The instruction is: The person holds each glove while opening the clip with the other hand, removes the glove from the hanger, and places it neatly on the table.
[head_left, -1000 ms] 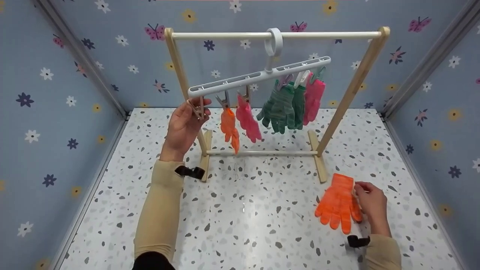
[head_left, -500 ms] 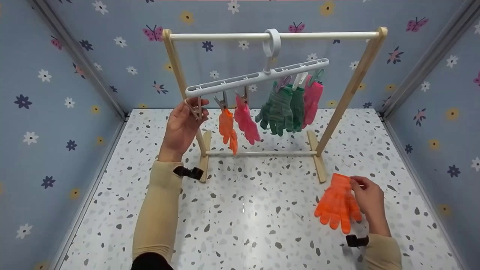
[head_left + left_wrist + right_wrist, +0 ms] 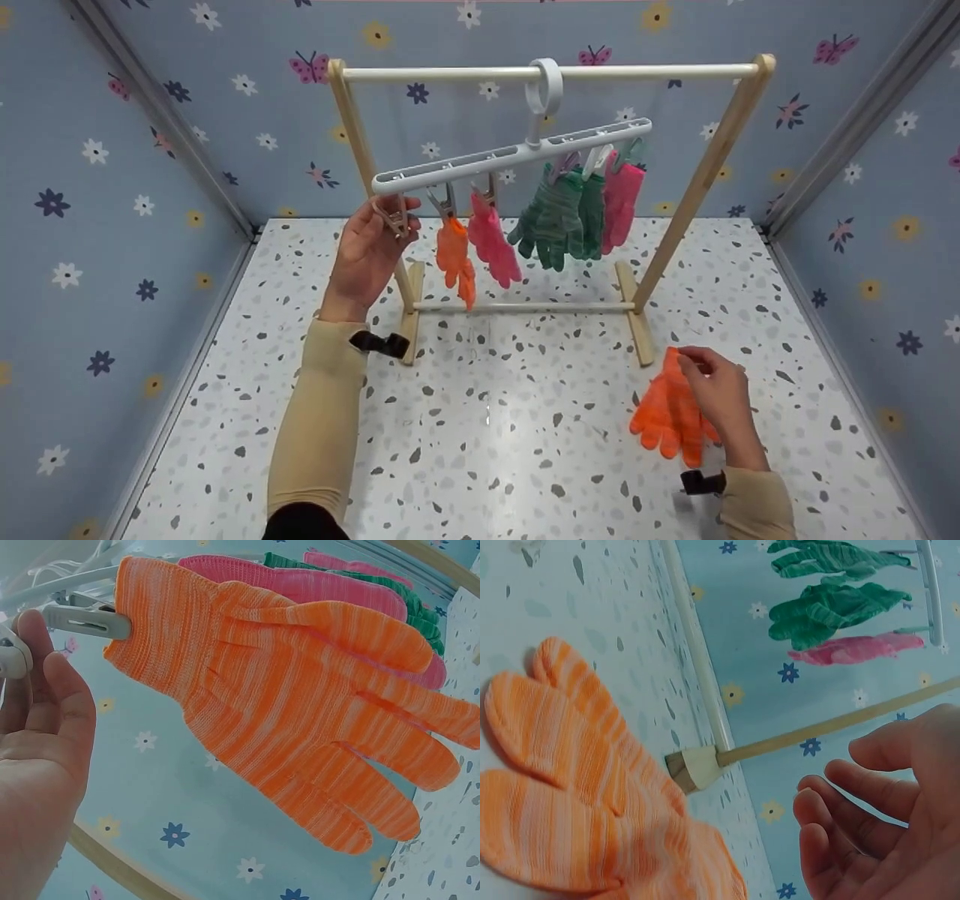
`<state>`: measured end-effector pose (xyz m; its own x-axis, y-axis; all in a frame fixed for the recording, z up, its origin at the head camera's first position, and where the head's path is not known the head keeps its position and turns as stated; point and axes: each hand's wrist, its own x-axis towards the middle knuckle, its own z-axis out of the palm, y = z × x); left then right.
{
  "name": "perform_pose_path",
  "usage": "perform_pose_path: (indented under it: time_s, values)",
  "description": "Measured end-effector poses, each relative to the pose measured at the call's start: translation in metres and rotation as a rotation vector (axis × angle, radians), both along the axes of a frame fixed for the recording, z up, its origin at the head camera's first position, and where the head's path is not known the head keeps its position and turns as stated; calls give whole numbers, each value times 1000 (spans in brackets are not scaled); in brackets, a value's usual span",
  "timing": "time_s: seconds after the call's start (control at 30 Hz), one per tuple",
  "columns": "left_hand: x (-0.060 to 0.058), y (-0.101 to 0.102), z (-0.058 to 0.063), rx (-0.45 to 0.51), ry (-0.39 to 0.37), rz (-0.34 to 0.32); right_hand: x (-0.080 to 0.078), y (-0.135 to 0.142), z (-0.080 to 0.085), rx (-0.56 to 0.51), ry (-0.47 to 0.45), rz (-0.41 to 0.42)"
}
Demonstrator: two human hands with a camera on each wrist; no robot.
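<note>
My left hand [image 3: 364, 259] pinches a beige clothespin [image 3: 393, 217] under the lowered left end of a white clip hanger [image 3: 457, 168]. Nothing hangs from that clothespin. Beside it, a striped orange glove [image 3: 292, 697] hangs from a grey clothespin [image 3: 90, 621]. My right hand [image 3: 721, 390] is over the cuff of another orange glove [image 3: 664, 420], which lies flat on the speckled surface. In the right wrist view its fingers [image 3: 847, 829] are loosely bent beside this glove, nothing visible between them and the thumb. Part of the glove is hidden beneath the hand.
A wooden rack [image 3: 701, 187] with a white top rod [image 3: 450, 73] carries the tilted hanger. A pink glove [image 3: 495, 244], green gloves [image 3: 556, 217] and another pink glove [image 3: 622, 202] also hang there. Flower-patterned walls [image 3: 75, 225] enclose three sides.
My right hand has moved left from the side of the lying orange glove to over its cuff. The glove stays in place. My left hand keeps holding the clothespin.
</note>
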<state>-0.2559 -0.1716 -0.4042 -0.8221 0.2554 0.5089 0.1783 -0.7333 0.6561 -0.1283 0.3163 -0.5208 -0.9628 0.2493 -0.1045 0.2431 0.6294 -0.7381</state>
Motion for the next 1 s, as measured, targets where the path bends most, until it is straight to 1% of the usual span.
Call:
perform_pose_path:
  time_s: [0.17, 0.27, 0.47, 0.77, 1.0]
  values:
    - [0, 1, -1, -13, 2, 15, 0, -8, 4, -20, 16, 32]
    - [0, 1, -2, -14, 5, 18, -2, -13, 5, -32, 52, 48]
    - [0, 2, -2, -9, 9, 13, -6, -25, 6, -43, 160, 73]
    - [1, 3, -5, -9, -4, -2, -10, -41, 15, -80, 205, 137]
    - [0, 5, -6, -9, -11, -8, -15, -58, 18, -101, 297, 174]
